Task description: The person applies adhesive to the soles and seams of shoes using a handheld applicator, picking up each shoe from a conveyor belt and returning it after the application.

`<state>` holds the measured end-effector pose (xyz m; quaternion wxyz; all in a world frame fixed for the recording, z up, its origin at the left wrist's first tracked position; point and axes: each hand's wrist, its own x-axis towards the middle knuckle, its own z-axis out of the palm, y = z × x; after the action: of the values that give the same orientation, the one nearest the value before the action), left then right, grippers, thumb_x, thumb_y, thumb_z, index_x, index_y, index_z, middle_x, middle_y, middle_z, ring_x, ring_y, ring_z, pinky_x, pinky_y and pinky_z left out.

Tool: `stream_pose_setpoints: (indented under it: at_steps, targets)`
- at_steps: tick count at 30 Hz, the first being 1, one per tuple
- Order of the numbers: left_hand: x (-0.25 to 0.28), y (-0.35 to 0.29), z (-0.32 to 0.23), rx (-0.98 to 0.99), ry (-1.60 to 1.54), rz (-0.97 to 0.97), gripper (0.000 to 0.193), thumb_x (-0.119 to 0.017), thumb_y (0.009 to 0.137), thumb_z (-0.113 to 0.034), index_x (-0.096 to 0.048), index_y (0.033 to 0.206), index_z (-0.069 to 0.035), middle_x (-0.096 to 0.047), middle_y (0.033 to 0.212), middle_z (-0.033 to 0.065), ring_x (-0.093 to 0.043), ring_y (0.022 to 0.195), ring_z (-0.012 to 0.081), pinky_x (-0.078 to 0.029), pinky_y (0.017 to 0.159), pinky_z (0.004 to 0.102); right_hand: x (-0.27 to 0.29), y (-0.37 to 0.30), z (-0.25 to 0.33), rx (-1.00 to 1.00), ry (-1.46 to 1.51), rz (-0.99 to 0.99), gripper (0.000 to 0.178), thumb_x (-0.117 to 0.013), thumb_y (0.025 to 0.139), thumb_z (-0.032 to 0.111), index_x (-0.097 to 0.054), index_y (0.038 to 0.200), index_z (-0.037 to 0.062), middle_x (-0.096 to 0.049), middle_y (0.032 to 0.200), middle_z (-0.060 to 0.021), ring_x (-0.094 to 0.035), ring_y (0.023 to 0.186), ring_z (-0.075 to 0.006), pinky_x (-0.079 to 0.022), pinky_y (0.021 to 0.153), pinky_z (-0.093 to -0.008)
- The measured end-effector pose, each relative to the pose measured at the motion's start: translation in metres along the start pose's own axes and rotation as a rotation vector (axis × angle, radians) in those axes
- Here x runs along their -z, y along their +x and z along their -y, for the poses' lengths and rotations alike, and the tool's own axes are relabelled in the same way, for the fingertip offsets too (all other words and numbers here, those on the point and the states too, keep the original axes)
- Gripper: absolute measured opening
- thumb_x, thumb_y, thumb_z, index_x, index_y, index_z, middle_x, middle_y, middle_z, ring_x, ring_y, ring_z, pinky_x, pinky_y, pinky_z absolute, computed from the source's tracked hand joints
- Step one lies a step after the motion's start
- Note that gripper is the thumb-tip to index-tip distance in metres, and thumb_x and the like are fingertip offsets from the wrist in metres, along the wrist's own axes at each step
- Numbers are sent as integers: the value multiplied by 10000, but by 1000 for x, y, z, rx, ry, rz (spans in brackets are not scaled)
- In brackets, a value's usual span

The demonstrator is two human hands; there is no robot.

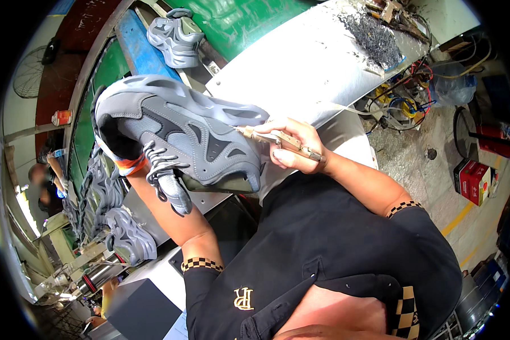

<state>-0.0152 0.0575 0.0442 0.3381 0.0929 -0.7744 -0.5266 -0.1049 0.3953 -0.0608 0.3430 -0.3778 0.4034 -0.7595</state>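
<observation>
A large grey sneaker [192, 139] with laces and a thick sculpted sole is held up in front of me, its sole edge facing away. My left hand [142, 171] is at its heel end and supports it; the fingers are hidden by the shoe. An orange and blue patch shows beside that wrist. My right hand [296, 146] is closed round a brass-coloured, pen-like metal tool [292, 143] with a slim nozzle. The nozzle tip is at the seam between the upper and sole, near the toe; whether it touches cannot be told.
Another grey sneaker [174, 38] rests on the green and blue conveyor. More sneakers [131, 235] hang or lie at left. Dark scraps [374, 42] cover the far end of the white bench [283, 62]. Cables, a stool and a red box [473, 181] stand at right. A person [48, 192] is at far left.
</observation>
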Motion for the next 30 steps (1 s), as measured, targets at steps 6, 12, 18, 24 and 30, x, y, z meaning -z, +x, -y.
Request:
stream_pose_setpoints:
  at_steps: [6,12,18,24,30]
  targets:
    - [13,-55,7,288,-833,-18,610,-501,880,-494,-506,1258,-15,-522,1281,173,-537,1147,282,-418,1003,433,-1,-15,-7,-102,98,-19,425,-520,854,57,-459,1266,-31,-553,737,-63,-503,576,-93,-428,538,-247]
    - [29,-133,19,509,-491,-524,653,-516,864,-542,-497,1295,-52,-511,1312,148,-510,1184,297,-411,1022,469,-11,-2,-17,-30,72,-119,415,-535,829,48,-532,1243,14,-577,897,-22,-509,664,-43,-418,593,-216]
    - [42,-195,16,-113,1049,-74,859,-644,811,-477,-273,1381,47,-520,1250,191,-529,1144,321,-430,973,414,-21,29,-30,6,-58,-70,438,-521,821,41,-496,1257,4,-527,705,17,-448,562,-29,-388,531,-210]
    - [4,-276,-40,812,-513,-733,576,-449,959,-435,-395,1386,-52,-485,1357,119,-462,1245,274,-379,1054,419,-34,33,-35,-71,-169,-61,443,-551,796,82,-508,1230,9,-463,613,34,-394,528,-33,-352,515,-218]
    - [-41,-298,-75,947,-417,-586,579,-405,971,-467,-351,1413,-98,-480,1368,103,-545,1180,261,-515,907,419,-41,33,-34,-108,-189,-88,391,-571,794,84,-519,1176,17,-485,598,14,-423,505,-58,-355,497,-241]
